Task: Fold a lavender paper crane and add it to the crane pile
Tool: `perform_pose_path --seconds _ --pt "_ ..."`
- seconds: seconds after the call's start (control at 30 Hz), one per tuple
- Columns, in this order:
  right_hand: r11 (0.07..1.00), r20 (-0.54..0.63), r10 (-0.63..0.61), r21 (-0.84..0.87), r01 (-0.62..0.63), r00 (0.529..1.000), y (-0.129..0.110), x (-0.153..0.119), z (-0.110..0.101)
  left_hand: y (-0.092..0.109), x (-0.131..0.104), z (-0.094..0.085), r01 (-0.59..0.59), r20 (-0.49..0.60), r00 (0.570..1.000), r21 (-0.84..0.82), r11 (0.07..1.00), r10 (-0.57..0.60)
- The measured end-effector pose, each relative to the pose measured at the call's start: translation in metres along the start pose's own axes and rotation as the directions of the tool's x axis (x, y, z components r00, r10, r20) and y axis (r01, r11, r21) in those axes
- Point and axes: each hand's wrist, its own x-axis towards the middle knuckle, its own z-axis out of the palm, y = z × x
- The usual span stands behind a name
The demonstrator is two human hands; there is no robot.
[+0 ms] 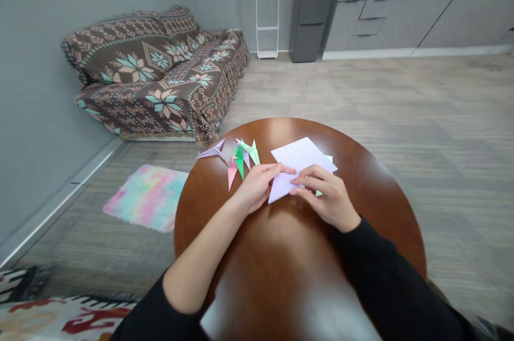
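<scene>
A pale lilac sheet of paper (304,156), partly folded, is held just above the round brown table. My left hand (260,183) grips its left side, with the fingers lying over the paper. My right hand (324,195) pinches the lower fold near the middle, its fingertips close to those of my left hand. Light green paper (330,159) shows from beneath the lilac sheet. Left of my hands lie several folded paper pieces: a lilac one (214,150), a pink one (232,171), a green one (240,159) and a light green one (254,152).
The round table (385,199) has its curved far edge beyond the paper. A sofa (160,73) with a patterned cover stands at the far left, a pastel rug (146,196) lies on the floor, and grey kitchen cabinets (401,22) line the back right.
</scene>
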Motion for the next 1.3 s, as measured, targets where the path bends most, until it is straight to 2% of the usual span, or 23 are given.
perform_pose_path --seconds 0.17,0.3,0.5,0.63,0.73,0.8,0.93,1.0,1.17,1.23,1.3 --pt "0.992 0.068 0.095 0.072 -0.1 0.993 -0.001 0.001 0.0 0.003 -0.001 -0.003 -0.009 -0.008 1.0 0.015 1.0 0.009" --pt "0.992 0.108 0.104 0.064 -0.111 0.989 0.002 0.0 0.001 0.004 -0.001 -0.006 -0.006 0.006 1.0 0.013 1.0 0.006" --pt "0.998 0.042 0.059 -0.01 -0.059 0.997 0.001 0.0 0.001 0.003 0.0 -0.005 -0.005 0.023 1.0 -0.016 1.0 0.005" --pt "0.983 -0.034 0.185 -0.015 -0.185 0.982 -0.005 0.001 0.003 0.001 -0.001 -0.002 -0.028 0.047 0.999 0.003 1.0 0.028" --pt "0.949 -0.05 0.314 0.047 -0.311 0.948 -0.007 0.001 0.006 -0.003 -0.001 -0.001 -0.142 0.055 0.989 0.146 0.979 0.136" --pt "0.907 -0.069 0.413 0.118 -0.404 0.908 -0.007 0.001 0.009 -0.006 0.0 0.0 -0.213 0.046 0.977 0.207 0.955 0.208" --pt "0.734 -0.027 0.618 0.376 -0.565 0.786 -0.004 0.0 0.013 -0.005 0.001 0.003 -0.313 0.004 0.948 0.179 0.933 0.318" --pt "0.697 0.001 0.646 0.408 -0.59 0.763 -0.004 0.0 0.013 -0.004 0.0 0.004 -0.304 -0.014 0.951 0.152 0.94 0.31" --pt "0.81 -0.079 0.55 0.294 -0.507 0.832 -0.006 0.0 0.011 -0.006 0.0 0.002 -0.193 -0.109 0.969 0.22 0.956 0.221" --pt "0.811 -0.088 0.547 0.303 -0.5 0.833 -0.007 0.0 0.011 -0.006 0.0 0.002 -0.177 -0.135 0.968 0.246 0.953 0.214" --pt "0.792 -0.03 0.557 0.319 -0.52 0.83 -0.008 0.0 0.011 -0.007 0.0 0.002 -0.197 -0.127 0.963 0.27 0.942 0.238"
